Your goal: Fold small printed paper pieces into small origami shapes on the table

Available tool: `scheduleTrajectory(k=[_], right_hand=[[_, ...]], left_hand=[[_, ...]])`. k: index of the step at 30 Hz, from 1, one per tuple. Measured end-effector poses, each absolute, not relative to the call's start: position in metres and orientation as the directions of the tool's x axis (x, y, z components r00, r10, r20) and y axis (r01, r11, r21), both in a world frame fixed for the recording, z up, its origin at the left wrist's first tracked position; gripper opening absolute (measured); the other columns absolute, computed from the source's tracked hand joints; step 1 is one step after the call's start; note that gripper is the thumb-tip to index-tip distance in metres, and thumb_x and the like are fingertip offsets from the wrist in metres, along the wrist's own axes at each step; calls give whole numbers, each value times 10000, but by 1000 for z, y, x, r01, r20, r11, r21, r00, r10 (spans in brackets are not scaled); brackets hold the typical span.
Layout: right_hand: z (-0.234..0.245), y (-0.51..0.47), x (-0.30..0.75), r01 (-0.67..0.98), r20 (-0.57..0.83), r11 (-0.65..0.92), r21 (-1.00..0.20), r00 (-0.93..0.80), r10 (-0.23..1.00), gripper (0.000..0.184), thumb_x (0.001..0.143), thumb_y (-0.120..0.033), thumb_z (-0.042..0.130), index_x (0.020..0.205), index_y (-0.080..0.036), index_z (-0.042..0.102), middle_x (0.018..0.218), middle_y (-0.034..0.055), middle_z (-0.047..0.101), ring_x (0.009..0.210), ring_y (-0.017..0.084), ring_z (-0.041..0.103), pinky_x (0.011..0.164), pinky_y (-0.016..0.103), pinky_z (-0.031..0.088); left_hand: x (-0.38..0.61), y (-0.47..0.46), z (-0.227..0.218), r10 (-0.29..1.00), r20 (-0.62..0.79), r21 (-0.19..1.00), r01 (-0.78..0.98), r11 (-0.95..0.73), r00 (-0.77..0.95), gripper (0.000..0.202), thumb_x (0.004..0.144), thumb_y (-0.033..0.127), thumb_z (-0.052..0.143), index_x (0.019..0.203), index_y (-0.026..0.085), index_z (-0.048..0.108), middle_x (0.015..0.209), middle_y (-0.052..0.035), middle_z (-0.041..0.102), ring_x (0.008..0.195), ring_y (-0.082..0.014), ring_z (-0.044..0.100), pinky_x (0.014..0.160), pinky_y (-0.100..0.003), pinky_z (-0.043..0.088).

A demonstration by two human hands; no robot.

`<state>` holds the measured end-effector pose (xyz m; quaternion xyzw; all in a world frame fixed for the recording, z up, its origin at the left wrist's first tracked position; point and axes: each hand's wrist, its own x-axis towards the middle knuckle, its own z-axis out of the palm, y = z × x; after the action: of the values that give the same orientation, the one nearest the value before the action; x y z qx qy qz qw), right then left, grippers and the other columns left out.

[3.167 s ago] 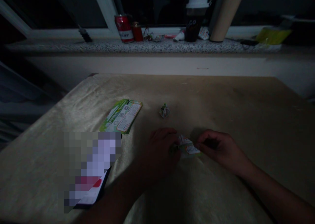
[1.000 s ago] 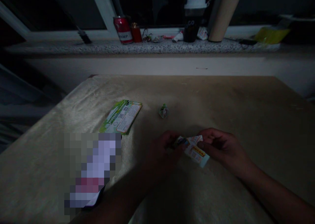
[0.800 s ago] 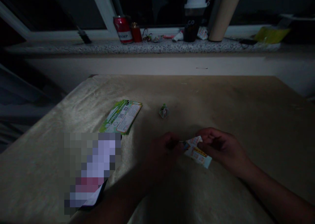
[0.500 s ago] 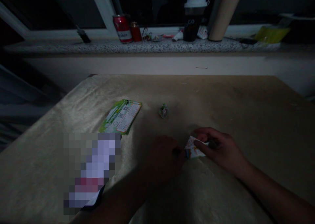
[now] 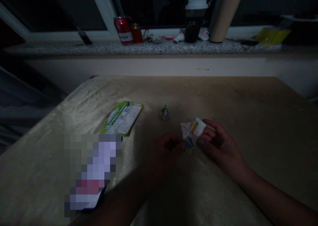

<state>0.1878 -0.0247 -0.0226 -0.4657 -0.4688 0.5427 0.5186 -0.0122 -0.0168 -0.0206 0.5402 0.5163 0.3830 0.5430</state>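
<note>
Hands [image 5: 169,154] [image 5: 221,146] pinch folded paper [image 5: 190,130], its print illegible, while a dark cup [image 5: 192,24] reads "CO".

Folded paper [image 5: 190,130] at a new angle, pale end [image 5: 200,123] uppermost

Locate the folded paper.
In the head view, the folded paper is just right of centre, between the left hand and the right hand, nearer the person than the small crumpled-looking piece.

Paper [image 5: 190,130] between the fingers [image 5: 207,144], too small to read; left of them, phone [image 5: 93,174] blurred out; beyond, tube [image 5: 227,14] cut off up top!
</note>
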Motion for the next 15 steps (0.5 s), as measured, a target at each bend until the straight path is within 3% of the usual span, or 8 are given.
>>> scheduleTrajectory(k=[3, 9, 12, 15], right_hand=[[-21, -23, 188, -222, -123, -113, -968, 30, 992, 608, 797, -374, 868, 1301, -309, 534, 863, -15, 753, 720, 180, 717, 683, 314, 591], [-15, -22, 194, -119, -159, -159, -980, -8, 987, 545, 769, -339, 883, 1228, -270, 598, 787, -3, 785, 631, 188, 723, 584, 299, 572], [-17, -26, 190, -96, -155, -161, -982, -68, 986, 434, 708, -300, 922, 1060, -251, 672, 709, -19, 766, 583, 164, 696, 550, 266, 550], [-17, -28, 188, -85, -164, -178, -980, -145, 976, 310, 660, -266, 951, 852, -230, 711, 675, -17, 749, 582, 147, 686, 547, 243, 544]], left_hand=[[-9, -21, -25, 946, -186, 978, 141, 153, 266, 151, 825, 325, 712, 866, 180, 725, 832, -37, 750, 752, -178, 661, 691, -290, 504], [-10, -24, -19, 940, -137, 968, 245, 59, 312, 179, 831, 338, 721, 923, 184, 719, 847, -41, 741, 765, -186, 664, 693, -298, 515], [-10, -23, -17, 929, -172, 974, 198, 111, 326, 255, 861, 379, 701, 1012, 175, 720, 894, -61, 755, 787, -194, 686, 679, -291, 525], [-11, -22, -16, 902, -228, 969, 173, 175, 367, 226, 873, 363, 679, 972, 168, 733, 855, -57, 757, 744, -179, 691, 646, -271, 515]])
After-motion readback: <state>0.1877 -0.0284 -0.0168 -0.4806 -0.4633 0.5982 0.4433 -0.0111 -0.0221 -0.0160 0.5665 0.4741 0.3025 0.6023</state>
